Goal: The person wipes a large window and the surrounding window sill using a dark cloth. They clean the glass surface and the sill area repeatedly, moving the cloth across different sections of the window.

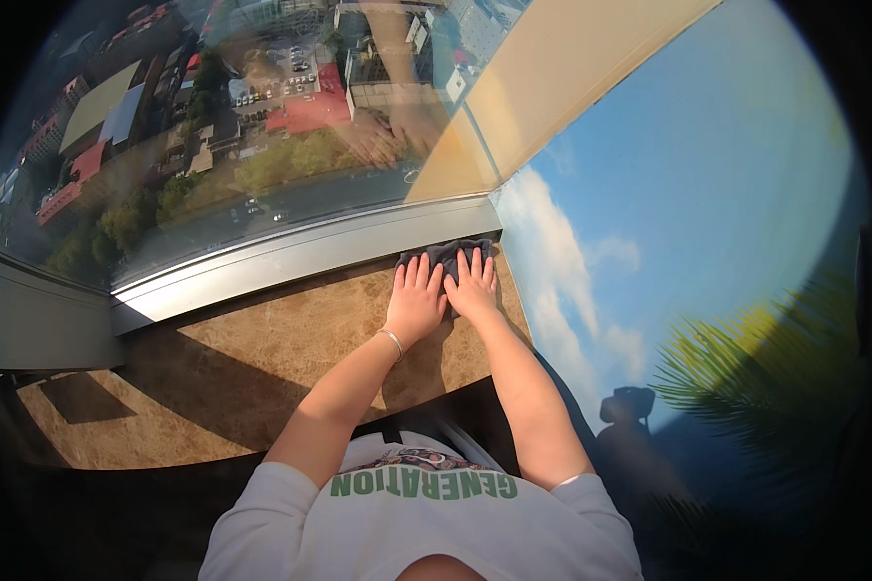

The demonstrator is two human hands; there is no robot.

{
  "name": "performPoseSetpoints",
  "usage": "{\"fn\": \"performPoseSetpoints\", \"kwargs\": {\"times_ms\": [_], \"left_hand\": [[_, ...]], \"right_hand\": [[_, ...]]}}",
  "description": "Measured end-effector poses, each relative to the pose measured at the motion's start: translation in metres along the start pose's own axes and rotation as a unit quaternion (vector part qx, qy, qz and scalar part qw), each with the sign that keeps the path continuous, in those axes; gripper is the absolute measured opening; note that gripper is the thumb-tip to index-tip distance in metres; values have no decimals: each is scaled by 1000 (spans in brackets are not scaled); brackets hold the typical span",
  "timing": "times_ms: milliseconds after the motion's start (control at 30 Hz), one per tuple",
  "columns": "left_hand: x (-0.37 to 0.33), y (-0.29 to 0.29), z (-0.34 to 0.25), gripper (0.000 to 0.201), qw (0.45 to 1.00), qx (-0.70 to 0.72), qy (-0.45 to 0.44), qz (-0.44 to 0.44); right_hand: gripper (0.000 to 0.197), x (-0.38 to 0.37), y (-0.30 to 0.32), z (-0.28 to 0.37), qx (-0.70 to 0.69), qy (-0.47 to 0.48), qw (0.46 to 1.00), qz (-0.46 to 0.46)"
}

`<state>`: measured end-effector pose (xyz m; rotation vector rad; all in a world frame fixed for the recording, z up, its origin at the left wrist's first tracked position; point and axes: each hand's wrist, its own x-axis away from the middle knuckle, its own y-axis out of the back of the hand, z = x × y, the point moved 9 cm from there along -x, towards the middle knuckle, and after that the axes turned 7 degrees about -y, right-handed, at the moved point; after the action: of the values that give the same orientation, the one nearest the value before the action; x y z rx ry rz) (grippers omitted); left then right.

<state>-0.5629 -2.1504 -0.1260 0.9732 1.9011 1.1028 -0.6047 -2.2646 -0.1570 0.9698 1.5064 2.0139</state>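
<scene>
A dark grey cloth (444, 254) lies bunched on the brown marbled windowsill (252, 339), in the corner by the window frame. My left hand (416, 300) rests flat on the cloth's left part, its fingers stretched out and pointing away from me. Beside it, my right hand (473, 287) lies flat on the right part, fingers spread. Both palms face down, and the cloth's far edge shows just beyond the fingertips. A thin bracelet (393, 343) circles my left wrist.
A silver metal window frame (310, 257) borders the sill's far side, below a tall glass pane (291, 165) with buildings far below. To the right stands a wall painted with sky (669, 223) and palm leaves. A grey panel (44, 315) closes the left end.
</scene>
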Motion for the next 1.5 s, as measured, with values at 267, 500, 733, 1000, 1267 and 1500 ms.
{"fn": "performPoseSetpoints", "kwargs": {"times_ms": [267, 500, 733, 1000, 1267, 1500], "left_hand": [[-3, -26, -35, 55, 996, -12, -51, 70], [48, -12, -54, 57, 990, 20, -102, 92], [144, 37, -16, 57, 993, 37, -99, 57], [222, 71, 31, 59, 997, -4, -72, 39], [165, 42, -39, 52, 990, 50, -125, 46], [96, -22, -100, 54, 975, 47, -183, 119]], "right_hand": [[67, 11, 1, -47, -2, -54, 998, 11], [65, 82, -9, -52, -14, -92, 994, -51], [60, 175, -30, 30, -36, -48, 990, -128], [56, 234, -49, 112, -64, 23, 979, -191], [59, 210, -37, 13, -67, -97, 979, -169], [62, 171, -27, -87, -78, -185, 971, -132]]}}
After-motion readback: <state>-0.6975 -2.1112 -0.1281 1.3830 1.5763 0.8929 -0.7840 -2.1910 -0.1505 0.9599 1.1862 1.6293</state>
